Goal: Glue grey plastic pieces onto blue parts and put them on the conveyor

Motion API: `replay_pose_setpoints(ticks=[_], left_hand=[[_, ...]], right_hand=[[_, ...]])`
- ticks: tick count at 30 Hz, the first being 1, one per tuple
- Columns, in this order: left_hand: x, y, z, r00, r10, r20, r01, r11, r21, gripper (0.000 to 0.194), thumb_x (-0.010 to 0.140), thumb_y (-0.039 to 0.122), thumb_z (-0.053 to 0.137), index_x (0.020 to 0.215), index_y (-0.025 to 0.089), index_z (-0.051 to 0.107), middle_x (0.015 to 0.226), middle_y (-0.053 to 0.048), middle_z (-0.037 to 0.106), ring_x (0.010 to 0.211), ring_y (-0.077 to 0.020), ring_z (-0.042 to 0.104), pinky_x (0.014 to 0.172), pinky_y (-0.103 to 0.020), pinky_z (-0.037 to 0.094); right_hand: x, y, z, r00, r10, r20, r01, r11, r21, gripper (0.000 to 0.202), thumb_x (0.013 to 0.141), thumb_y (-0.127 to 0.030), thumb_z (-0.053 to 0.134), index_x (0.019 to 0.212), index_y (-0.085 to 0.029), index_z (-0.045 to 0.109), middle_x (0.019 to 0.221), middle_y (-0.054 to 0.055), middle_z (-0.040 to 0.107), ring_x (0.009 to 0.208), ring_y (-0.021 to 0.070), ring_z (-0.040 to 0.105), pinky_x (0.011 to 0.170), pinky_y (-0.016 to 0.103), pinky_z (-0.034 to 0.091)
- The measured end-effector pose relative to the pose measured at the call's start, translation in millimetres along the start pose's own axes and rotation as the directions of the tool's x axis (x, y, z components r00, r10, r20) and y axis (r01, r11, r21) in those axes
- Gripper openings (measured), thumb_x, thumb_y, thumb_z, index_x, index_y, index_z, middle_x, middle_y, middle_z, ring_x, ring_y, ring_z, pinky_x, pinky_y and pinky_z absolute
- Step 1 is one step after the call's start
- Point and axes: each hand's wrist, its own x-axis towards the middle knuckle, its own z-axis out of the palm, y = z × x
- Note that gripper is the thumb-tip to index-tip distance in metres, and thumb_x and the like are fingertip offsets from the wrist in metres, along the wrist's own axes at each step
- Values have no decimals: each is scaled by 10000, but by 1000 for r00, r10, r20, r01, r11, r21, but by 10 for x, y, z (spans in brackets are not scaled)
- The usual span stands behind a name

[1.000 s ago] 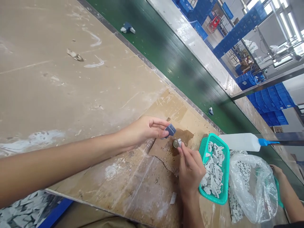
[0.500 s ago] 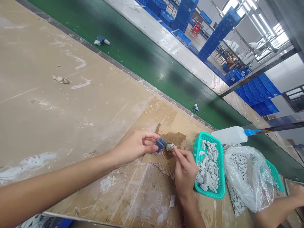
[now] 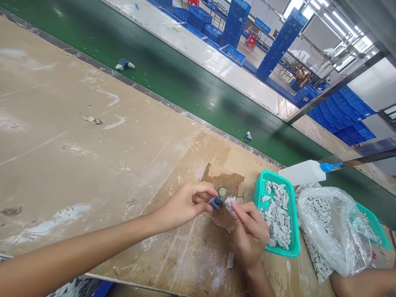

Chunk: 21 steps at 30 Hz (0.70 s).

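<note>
Between thumb and fingers, my left hand (image 3: pixel 198 200) grips a small dark blue plastic part (image 3: pixel 215 202) with a notch facing right. My right hand (image 3: pixel 250 225) pinches a small white-grey piece (image 3: pixel 229 203), held just right of the blue part with a narrow gap between them. Just beyond both lies a small round cap (image 3: pixel 222 192) on a stained, torn piece of cardboard (image 3: pixel 213 175). Beside my right hand stands a green basket (image 3: pixel 296 231) holding many grey-white pieces. A loose pale strip (image 3: pixel 230 260) lies on the table below my hands.
A white bottle with a blue nozzle (image 3: pixel 305 172) lies behind the basket. To the right are a clear bag of pieces (image 3: pixel 343 231) and another person's arm (image 3: pixel 365 282). A green conveyor belt (image 3: pixel 185 99) runs beyond the table, carrying a few small parts (image 3: pixel 125 64).
Both hands have drawn slightly nearer me, away from the round cap. The white piece in my right hand now faces the blue part. The camera view has shifted a little.
</note>
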Motion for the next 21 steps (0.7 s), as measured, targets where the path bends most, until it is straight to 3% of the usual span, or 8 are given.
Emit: replay_pose_setpoints(ticks=[6, 12, 21], left_hand=[[-36, -1, 24, 1000, -5, 0, 5, 1000, -8, 189, 651, 150, 667, 832, 141, 719, 775, -29, 715, 728, -166, 667, 685, -245, 516], [-68, -44, 9, 993, 103, -59, -97, 991, 94, 174, 670, 152, 678, 824, 150, 757, 801, -38, 734, 658, -148, 663, 627, -231, 520], [-101, -60, 39, 981, 158, -115, -132, 970, 202, 96, 724, 189, 674, 780, 135, 729, 770, -56, 726, 677, -165, 670, 650, -245, 536]], right_hand=[[8, -33, 19, 997, 0, 72, -3, 999, 44, 441, 886, -29, 600, 1218, -306, 686, 823, 13, 671, 729, 127, 590, 632, 267, 502], [-11, -37, 78, 995, 52, 86, -61, 993, 100, 435, 896, -33, 574, 1192, -326, 700, 794, 10, 654, 705, 114, 607, 594, 228, 525], [-97, -20, 177, 989, 108, 102, -119, 986, 115, 524, 887, 9, 529, 1234, -357, 669, 859, 13, 638, 752, 105, 633, 644, 209, 546]])
